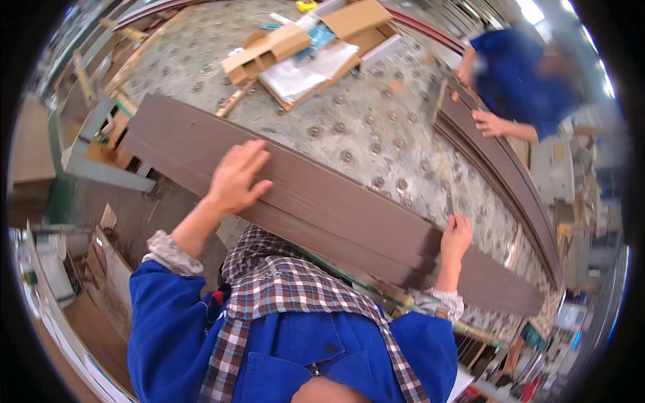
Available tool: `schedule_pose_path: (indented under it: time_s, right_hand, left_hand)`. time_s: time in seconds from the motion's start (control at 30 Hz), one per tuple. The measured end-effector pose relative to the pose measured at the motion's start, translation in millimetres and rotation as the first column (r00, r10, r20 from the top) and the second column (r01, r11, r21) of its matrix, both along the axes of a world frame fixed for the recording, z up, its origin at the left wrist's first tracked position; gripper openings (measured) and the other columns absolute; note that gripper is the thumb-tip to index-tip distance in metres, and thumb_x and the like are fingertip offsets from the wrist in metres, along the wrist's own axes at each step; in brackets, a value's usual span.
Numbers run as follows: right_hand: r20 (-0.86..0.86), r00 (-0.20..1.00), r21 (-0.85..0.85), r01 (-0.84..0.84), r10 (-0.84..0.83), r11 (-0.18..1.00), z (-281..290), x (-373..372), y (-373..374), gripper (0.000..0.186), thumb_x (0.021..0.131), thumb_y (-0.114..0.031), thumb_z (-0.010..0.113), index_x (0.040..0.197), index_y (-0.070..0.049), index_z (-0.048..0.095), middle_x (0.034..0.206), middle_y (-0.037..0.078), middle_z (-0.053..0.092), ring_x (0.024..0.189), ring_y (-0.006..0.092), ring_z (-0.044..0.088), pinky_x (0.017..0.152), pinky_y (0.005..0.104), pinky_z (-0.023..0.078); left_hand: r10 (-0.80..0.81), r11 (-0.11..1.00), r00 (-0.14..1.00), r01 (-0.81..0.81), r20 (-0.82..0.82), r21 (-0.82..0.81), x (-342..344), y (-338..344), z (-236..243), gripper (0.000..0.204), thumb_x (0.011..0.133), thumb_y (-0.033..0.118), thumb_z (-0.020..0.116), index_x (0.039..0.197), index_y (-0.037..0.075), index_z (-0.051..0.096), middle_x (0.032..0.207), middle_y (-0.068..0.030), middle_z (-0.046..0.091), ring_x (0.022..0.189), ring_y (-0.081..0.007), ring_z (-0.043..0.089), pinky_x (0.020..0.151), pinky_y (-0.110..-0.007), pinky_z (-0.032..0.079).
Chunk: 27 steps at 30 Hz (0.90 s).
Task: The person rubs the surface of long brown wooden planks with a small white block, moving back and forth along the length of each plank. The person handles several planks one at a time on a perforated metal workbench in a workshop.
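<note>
A long brown wood-grained board (336,208) lies slantwise before me, from the upper left down to the lower right. On its left half my left hand (238,173) rests flat, fingers together and thumb apart, holding nothing. Toward the board's right end, my right hand (457,235) is closed in a pinch above the surface. A thin dark strip, perhaps a blade (449,202), sticks up from its fingers; its exact kind is too small to make out. A dark patch, shadow or wetness, shows on the board beside that hand.
Beneath the board is a worn metal worktable (363,134) dotted with round studs. Opened cardboard boxes (316,54) with papers lie at the far side. At the right, a co-worker in blue (524,77) has hands on curved brown profiles (497,161). A wooden stick (235,99) lies behind the board.
</note>
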State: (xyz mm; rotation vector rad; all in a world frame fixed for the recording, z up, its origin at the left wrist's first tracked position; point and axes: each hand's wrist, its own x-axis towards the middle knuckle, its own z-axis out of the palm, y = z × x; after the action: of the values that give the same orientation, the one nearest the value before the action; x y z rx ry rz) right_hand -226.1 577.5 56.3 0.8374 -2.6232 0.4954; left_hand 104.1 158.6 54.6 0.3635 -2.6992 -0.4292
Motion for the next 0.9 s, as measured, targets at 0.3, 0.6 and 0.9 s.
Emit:
schedule_pose_path:
  time_s: [0.3,0.6,0.9]
  right_hand:
    - [0.018,0.980,0.170,0.192,-0.198,0.966,-6.1,47.9,-52.3,0.012,0.088,-0.014,0.059,0.090,-0.006,0.068,0.086,0.013,0.061,0.078,0.0364,0.061,0.068,0.0452,0.050]
    - [-0.013,0.987,-0.131,0.157,-0.160,0.979,-18.8,186.0,-284.3,0.006,0.085,-0.010,0.058,0.082,-0.006,0.061,0.078,0.012,0.055,0.073,0.0322,0.059,0.062,0.0430,0.050]
    - [0.024,0.975,-0.477,-0.184,0.222,0.860,48.1,258.5,-466.6,0.002,0.085,-0.005,0.063,0.085,-0.004,0.063,0.073,0.013,0.053,0.067,0.0320,0.056,0.059,0.0410,0.046]
  left_hand:
    - [-0.183,0.951,0.937,0.245,0.297,-0.187,56.8,-170.5,7.6,0.091,0.076,0.059,0.066,0.142,0.001,0.038,0.153,-0.0178,0.030,0.142,-0.0369,0.026,0.117,-0.050,0.017]
    - [-0.303,0.923,0.914,0.352,0.268,-0.155,52.0,-172.7,4.1,0.119,0.058,0.076,0.069,0.142,-0.002,0.035,0.148,-0.0266,0.028,0.140,-0.0452,0.021,0.115,-0.057,0.014]
    - [-0.350,0.925,0.913,0.372,0.212,-0.074,57.4,-184.1,10.7,0.109,0.068,0.078,0.061,0.139,-0.003,0.042,0.144,-0.0343,0.030,0.137,-0.0490,0.025,0.113,-0.059,0.016]
